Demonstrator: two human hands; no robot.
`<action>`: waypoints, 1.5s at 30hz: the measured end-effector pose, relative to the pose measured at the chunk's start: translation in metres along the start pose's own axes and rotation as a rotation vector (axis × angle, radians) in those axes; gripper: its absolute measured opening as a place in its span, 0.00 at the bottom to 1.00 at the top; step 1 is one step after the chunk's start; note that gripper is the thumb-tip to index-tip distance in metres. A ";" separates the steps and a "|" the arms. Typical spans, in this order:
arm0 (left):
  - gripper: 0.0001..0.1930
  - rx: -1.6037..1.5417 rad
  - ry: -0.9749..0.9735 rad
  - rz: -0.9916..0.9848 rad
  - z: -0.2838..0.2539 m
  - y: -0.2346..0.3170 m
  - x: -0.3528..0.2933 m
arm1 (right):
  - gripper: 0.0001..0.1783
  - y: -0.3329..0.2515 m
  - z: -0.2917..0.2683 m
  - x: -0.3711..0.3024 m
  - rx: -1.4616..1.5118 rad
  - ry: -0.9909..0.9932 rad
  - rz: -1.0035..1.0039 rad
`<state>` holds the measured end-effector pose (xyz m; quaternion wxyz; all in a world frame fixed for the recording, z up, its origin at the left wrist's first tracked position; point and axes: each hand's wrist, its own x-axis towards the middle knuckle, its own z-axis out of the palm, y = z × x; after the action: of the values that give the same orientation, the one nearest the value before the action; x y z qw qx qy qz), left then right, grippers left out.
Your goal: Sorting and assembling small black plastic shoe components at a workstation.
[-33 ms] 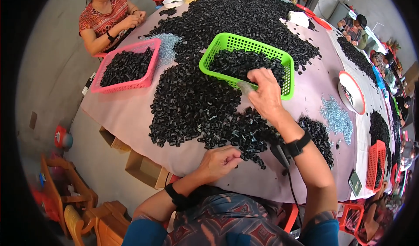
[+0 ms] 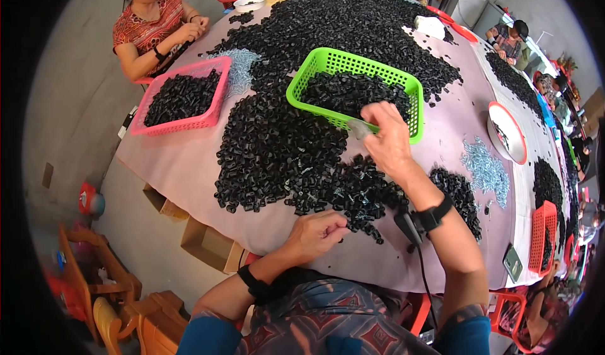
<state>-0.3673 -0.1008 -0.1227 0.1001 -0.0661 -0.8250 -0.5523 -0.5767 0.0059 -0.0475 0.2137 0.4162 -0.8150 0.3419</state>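
Over the near rim of a green perforated basket [image 2: 351, 116] is my right hand [image 2: 392, 142], its fingers bent toward the small black plastic parts [image 2: 353, 90] inside. The thumb, in a pale cover, stands apart from the fingers, and I see nothing held between them. My left hand [image 2: 317, 235] is closed, resting at the near edge of a large pile of black parts [image 2: 271, 153]; whatever it holds is hidden. Small silvery screws [image 2: 359, 198] lie among the nearest parts. Beside my right wrist is a black corded tool [image 2: 408, 226].
A pink basket [image 2: 173, 127] of black parts stands left, by bluish-silver screws [image 2: 242, 71]. To the right are another screw heap [image 2: 485, 172], a red-rimmed white bowl [image 2: 515, 137], a phone [image 2: 512, 263] and a red basket [image 2: 542, 238]. A co-worker [image 2: 157, 27] sits at far left.
My right hand has shifted slightly to the right at the green basket's near rim, its fingertips drawn back a little. My left hand has stayed in place.
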 end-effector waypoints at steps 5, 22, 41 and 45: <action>0.06 -0.008 -0.012 -0.012 0.000 0.002 -0.002 | 0.06 -0.013 -0.056 -0.052 0.149 -0.059 0.157; 0.03 -0.082 -0.060 -0.021 -0.008 0.007 0.003 | 0.12 -0.030 -0.138 -0.181 0.202 -0.398 0.527; 0.04 -0.282 -0.144 -0.058 0.007 0.045 0.011 | 0.17 -0.061 -0.099 -0.165 0.337 -0.358 0.322; 0.06 -0.565 -0.255 -0.346 0.012 0.040 0.005 | 0.20 -0.067 -0.089 -0.162 0.324 -0.262 0.225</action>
<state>-0.3649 -0.0741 -0.0902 -0.1211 -0.0187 -0.6444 -0.7548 -0.4249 0.1293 -0.0647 -0.0028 0.3923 -0.8115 0.4331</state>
